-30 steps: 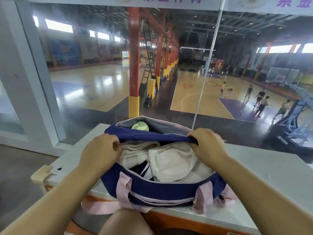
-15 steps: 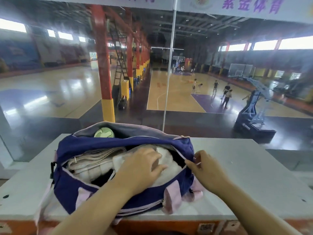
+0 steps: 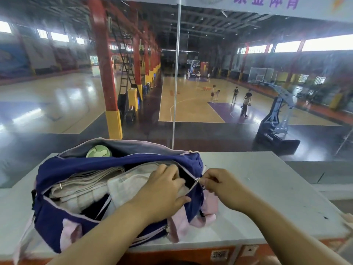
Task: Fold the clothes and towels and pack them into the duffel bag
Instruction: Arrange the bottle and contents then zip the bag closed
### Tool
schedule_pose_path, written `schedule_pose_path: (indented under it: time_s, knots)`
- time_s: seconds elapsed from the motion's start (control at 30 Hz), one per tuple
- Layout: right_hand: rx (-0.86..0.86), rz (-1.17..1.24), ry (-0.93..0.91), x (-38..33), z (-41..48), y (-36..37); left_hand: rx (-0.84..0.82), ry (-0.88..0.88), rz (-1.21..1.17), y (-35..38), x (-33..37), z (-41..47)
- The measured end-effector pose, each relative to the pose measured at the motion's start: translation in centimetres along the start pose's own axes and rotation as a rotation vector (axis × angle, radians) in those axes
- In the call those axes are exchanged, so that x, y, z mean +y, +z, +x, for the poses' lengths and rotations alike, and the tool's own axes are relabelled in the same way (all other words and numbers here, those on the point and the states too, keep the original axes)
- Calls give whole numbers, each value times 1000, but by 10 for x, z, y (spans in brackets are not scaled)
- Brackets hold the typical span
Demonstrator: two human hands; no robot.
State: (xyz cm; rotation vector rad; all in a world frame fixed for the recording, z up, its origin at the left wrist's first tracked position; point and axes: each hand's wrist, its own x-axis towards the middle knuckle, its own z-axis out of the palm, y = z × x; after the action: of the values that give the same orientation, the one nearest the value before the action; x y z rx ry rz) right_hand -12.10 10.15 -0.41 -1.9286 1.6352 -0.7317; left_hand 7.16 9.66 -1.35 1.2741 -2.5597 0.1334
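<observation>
A: Where is the bag [image 3: 63,224] sitting?

B: It is lying on the grey tabletop [image 3: 267,190], filling the lower left of the frame, its long mouth gaping open toward the camera.

A: And the folded things?

B: The towels [image 3: 86,186] are lying inside, pale layers stacked in the left half of the opening, with a whiter cloth [image 3: 129,186] lying just right of them at the frame's centre. A green ball [image 3: 98,151] is showing in a pocket along the far side, upper left of the bag.

A: What is the left hand [image 3: 162,196] doing?

B: It is reaching in from the bottom centre, forearm angling up and right, palm down and pressing on the white cloth. The fingers are spreading flat, their tips lying near the right end of the opening. Its grip is loose and open, closing on nothing.

A: The right hand [image 3: 223,188]?

B: It is coming in from the lower right, wrist slightly bent, knuckles up. Thumb and forefinger are pinching tight on something small at the zipper pull [image 3: 196,179], at the bag's right end; whether it is the pull itself or its tab, I cannot tell. The other fingers are curling under.

A: Anything near that end?

B: Pink straps [image 3: 208,209] are hanging down onto the tabletop below the right hand.
</observation>
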Motion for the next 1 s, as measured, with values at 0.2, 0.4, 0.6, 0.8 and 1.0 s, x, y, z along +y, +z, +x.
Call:
schedule_pose_path:
  time_s: [0.2, 0.4, 0.6, 0.8, 1.0]
  knots:
    - [-47, -30, -79, -11, -13, -23, 166, 113, 9, -3, 9, 23]
    - [-124, 34, -112, -7, -14, -26, 252, 101, -18, 0, 24, 32]
    - [-30, 136, -130, 14, -11, -24, 269, -86, -213, 8, 28, 28]
    - [136, -139, -287, 15, -6, 10, 273, -146, -359, 4, 30, 19]
    - [233, -278, -345, 9, -5, 21, 310, -195, -326, -5, 25, 3]
